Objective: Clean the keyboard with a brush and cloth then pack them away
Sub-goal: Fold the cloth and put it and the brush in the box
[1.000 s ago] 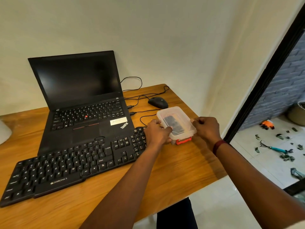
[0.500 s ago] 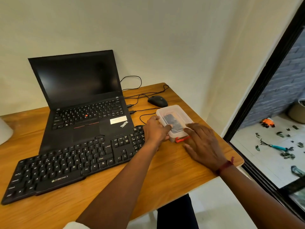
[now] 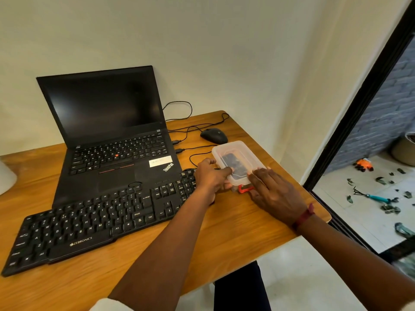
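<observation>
A clear plastic box with a lid and a red clasp sits on the wooden desk, right of the black keyboard. Something dark shows through its lid. My left hand grips the box's left near corner, thumb on the lid. My right hand lies flat with straight fingers, fingertips touching the box's near right edge beside the clasp. No brush or cloth is visible outside the box.
An open black laptop stands behind the keyboard. A black mouse and cables lie behind the box. The desk's right edge runs close to the box, with a dark door frame and littered floor beyond.
My right hand let go of the box's right side, came down and now lies flat at its near right corner. My left hand stayed on the left corner. The box settled on the desk.
</observation>
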